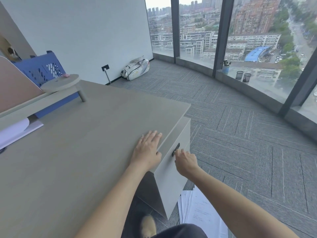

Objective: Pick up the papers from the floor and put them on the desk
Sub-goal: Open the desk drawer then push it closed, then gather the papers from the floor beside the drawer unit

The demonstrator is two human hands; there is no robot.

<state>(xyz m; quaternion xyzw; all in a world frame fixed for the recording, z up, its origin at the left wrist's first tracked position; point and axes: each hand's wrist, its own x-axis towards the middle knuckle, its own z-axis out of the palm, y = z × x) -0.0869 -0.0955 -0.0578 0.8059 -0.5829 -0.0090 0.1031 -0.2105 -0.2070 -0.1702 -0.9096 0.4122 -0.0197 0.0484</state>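
Head view: only one camera, looking down over the corner of a grey desk in a high-rise office.
Left hand (147,148): lying flat on the tabletop (82,152) right at its edge, fingers spread a bit, holding nothing. Looks like it's bracing the person while they lean toward the drawer side.
Right hand (185,161): fingers bunched together at the black handle (176,149) on the drawer unit (171,182) under the tabletop. Can't really tell if it's pinching the handle or a key, too small to make out.
Papers (200,210): a messy fan of printed sheets on the carpet floor (248,152), tucked against the foot of the drawer unit, below the right forearm. Not picked up yet.
Task progress: basically not started, nothing's in either hand.
Other stuff: a blue file rack (42,71) sits at the back of the desk, and a white sports bag (135,67) by the wall.
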